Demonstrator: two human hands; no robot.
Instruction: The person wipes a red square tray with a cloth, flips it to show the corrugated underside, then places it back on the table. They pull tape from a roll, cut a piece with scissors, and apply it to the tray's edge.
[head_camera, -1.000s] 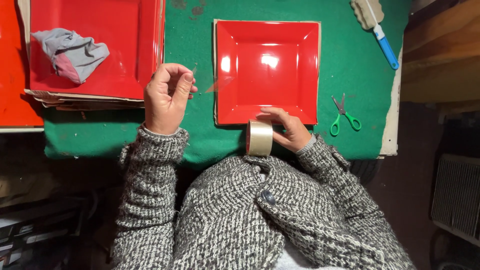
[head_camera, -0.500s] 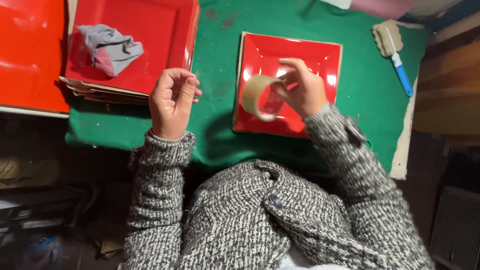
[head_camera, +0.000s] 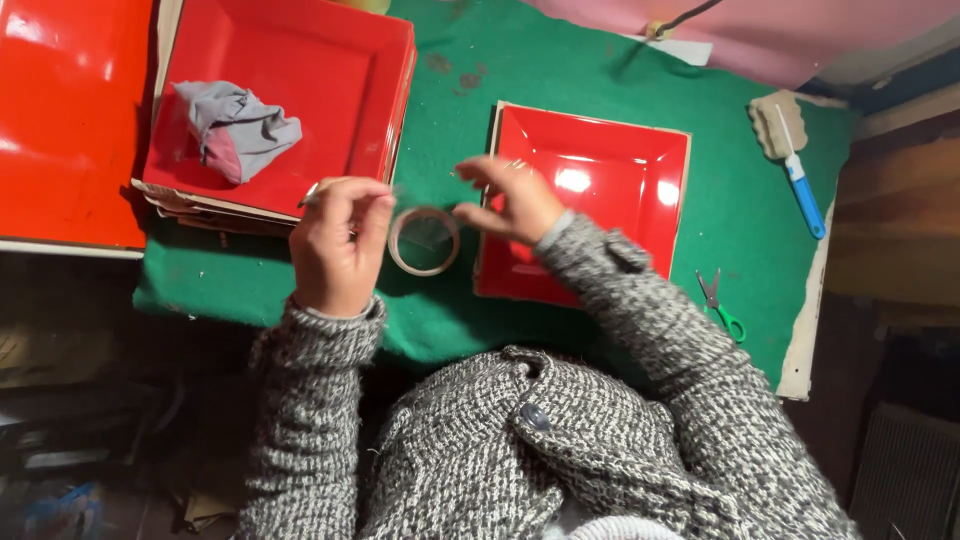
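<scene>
Over green felt (head_camera: 600, 70), both pinched hands, left (head_camera: 335, 245) and right (head_camera: 505, 200), hold a tape roll (head_camera: 424, 240).

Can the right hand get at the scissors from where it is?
Probably yes. The right hand is raised over the red tray, and the scissors lie in the open on green felt beside that tray, nothing covering them.

The single head camera looks steeply down from close above the person's chest onto the green table (head_camera: 600, 80), both hands' grip on the tape roll (head_camera: 424, 241) near centre frame.
</scene>
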